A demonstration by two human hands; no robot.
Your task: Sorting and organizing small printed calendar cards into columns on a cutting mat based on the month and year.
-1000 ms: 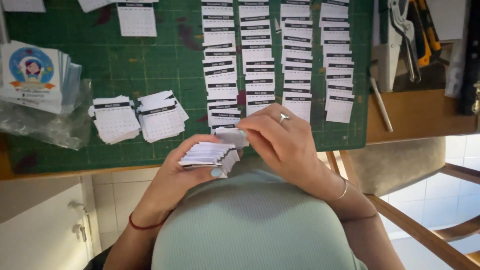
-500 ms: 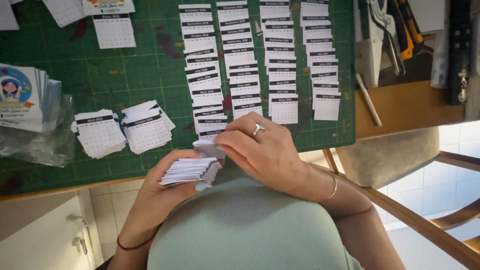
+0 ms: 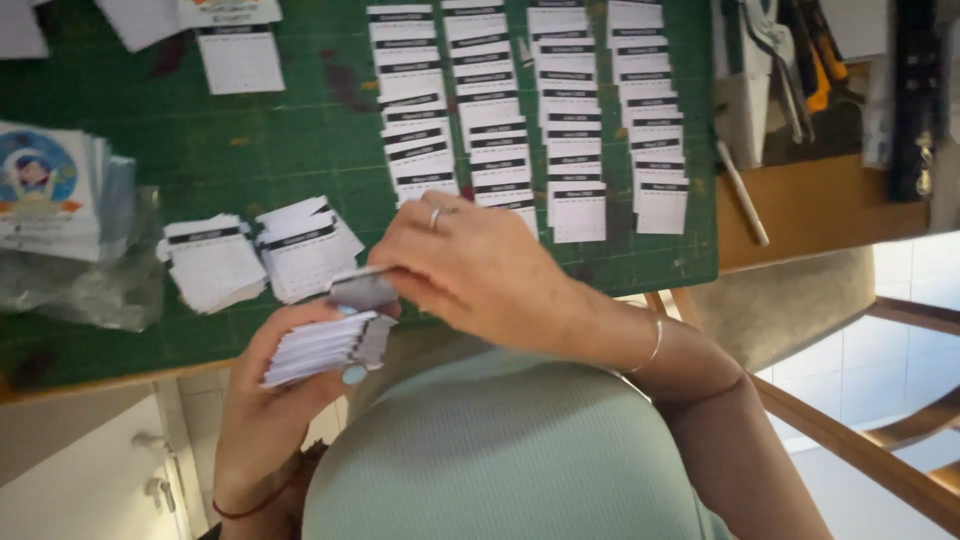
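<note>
My left hand (image 3: 268, 395) grips a thick stack of small white cards (image 3: 325, 347) at the table's front edge, close to my chest. My right hand (image 3: 470, 265), with a ring on one finger, pinches the top card (image 3: 362, 290) and lifts it off the stack. Just beyond the hands, two loose piles of the same small cards (image 3: 255, 255) lie on the green cutting mat (image 3: 290, 130). Further back, several overlapping columns of cards with dark headers (image 3: 530, 110) are laid out in rows on the mat.
A stack of round-printed blue cards (image 3: 50, 190) on clear plastic wrap sits at the left. Pliers and other tools (image 3: 800, 60) and a white stick (image 3: 742, 190) lie on the wooden table at the right. A wooden chair arm (image 3: 860, 450) lies below right.
The view has shifted, so the mat sits further right and up. My right hand has peeled the top card away from the stack in my left hand.
</note>
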